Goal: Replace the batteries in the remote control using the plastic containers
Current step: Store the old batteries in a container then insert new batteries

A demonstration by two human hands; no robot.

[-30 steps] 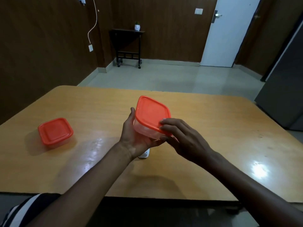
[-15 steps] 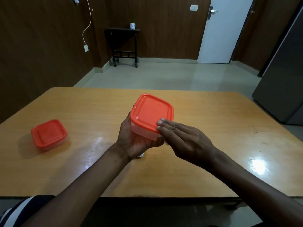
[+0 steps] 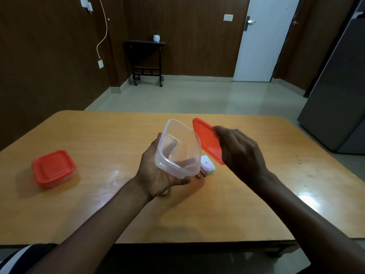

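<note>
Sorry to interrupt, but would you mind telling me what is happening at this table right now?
A person is working on a battery swap for a remote. The left hand holds a clear tub, tilted and open, apparently empty. The right hand holds its orange lid off to the side. A white remote lies on the table beneath the tub. A second tub, lid on, sits to the left, untouched.

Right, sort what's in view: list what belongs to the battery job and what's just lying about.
Job:
- clear container, open, in left hand
- orange lid, in right hand
- closed container on the table
- white remote, partly hidden

Lying about:
- side table with a small potted plant
- door
- wall cable
</note>
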